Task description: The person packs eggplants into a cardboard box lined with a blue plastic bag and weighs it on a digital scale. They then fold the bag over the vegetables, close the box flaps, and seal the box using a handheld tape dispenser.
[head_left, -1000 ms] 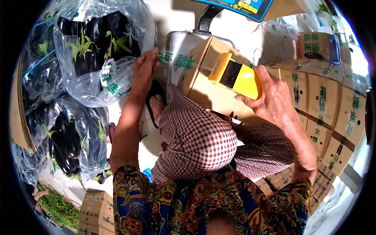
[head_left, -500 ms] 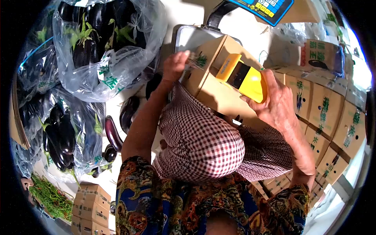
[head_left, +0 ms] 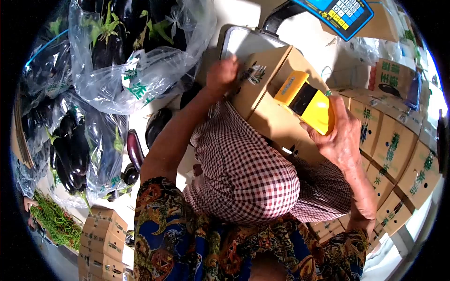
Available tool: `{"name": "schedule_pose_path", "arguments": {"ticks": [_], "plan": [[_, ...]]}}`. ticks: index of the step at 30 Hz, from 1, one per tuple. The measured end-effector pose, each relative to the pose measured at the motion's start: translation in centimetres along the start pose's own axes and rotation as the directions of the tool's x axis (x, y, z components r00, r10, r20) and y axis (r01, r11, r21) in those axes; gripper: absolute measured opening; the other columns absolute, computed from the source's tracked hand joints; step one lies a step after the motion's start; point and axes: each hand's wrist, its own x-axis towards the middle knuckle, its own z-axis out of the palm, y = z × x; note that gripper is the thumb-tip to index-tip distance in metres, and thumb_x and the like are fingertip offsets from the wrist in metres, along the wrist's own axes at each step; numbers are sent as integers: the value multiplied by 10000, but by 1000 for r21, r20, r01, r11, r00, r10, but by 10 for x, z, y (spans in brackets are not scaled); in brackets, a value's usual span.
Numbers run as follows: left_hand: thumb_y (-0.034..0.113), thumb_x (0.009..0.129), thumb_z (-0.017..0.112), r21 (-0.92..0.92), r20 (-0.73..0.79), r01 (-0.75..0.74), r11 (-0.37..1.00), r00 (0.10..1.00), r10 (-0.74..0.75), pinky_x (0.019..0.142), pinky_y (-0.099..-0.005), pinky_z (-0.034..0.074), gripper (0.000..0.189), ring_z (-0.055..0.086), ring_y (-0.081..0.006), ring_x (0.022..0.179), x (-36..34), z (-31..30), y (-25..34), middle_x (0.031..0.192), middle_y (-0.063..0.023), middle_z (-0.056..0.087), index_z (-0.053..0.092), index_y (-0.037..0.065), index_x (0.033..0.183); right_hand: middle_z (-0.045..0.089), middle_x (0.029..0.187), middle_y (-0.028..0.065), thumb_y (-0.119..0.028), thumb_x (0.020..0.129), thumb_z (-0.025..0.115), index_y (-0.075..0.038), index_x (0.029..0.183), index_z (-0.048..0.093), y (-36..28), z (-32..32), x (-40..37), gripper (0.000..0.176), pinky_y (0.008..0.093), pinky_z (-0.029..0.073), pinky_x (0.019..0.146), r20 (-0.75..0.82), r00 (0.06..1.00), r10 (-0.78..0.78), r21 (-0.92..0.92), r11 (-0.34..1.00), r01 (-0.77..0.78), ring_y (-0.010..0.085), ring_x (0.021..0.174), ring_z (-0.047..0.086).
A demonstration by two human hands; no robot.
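A brown cardboard box (head_left: 267, 117) rests tilted in front of my checked-cloth lap. In my right hand (head_left: 338, 136) is a yellow tape dispenser (head_left: 318, 112) with a black middle, held over the box's top. My left hand (head_left: 222, 76) is closed beside the box's left end, its fingers curled; whatever they may hold does not show. A shiny strip of clear tape (head_left: 255, 73) lies over the green print on that end, close to my left fingers.
A platform scale (head_left: 239, 41) with a blue keypad display (head_left: 344, 16) stands behind the box. Bagged eggplants (head_left: 70, 154) fill the left, with a loose eggplant (head_left: 135, 149) nearby. Green peppers (head_left: 56, 222) lie lower left. Stacked cartons (head_left: 393, 145) line the right.
The view has shifted slightly, so most things sit a little differently in it. My left hand has moved a little closer to the box end; my right hand still holds the dispenser.
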Motion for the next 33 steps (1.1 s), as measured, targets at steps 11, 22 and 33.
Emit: {"name": "schedule_pose_path", "arguments": {"ticks": [11,22,33], "plan": [[555,940,361,-701,70,26,713,997,32,1045,-363,331,638,471,-310,1233,43,27,28,1326,-160,516,475,57,1323,645,811,165,-181,705,712,-12,1084,499,4,3,-1,466,394,554,628,16,998,62,48,997,-62,315,702,661],[432,916,429,-327,-268,-223,919,954,136,903,-409,438,491,554,-374,1058,48,37,10,1110,-209,601,551,31,1172,651,712,178,-264,684,753,-12,1046,520,11,9,-8,498,378,551,523,-26,996,84,91,992,-82,285,529,644],[458,966,437,-545,-46,-272,794,954,295,841,-381,460,489,615,-281,991,-1,-55,143,1021,-145,655,553,12,1129,639,756,202,-298,677,762,-39,1017,491,20,13,-12,506,428,536,593,-117,993,1,75,997,8,375,646,644]]}}
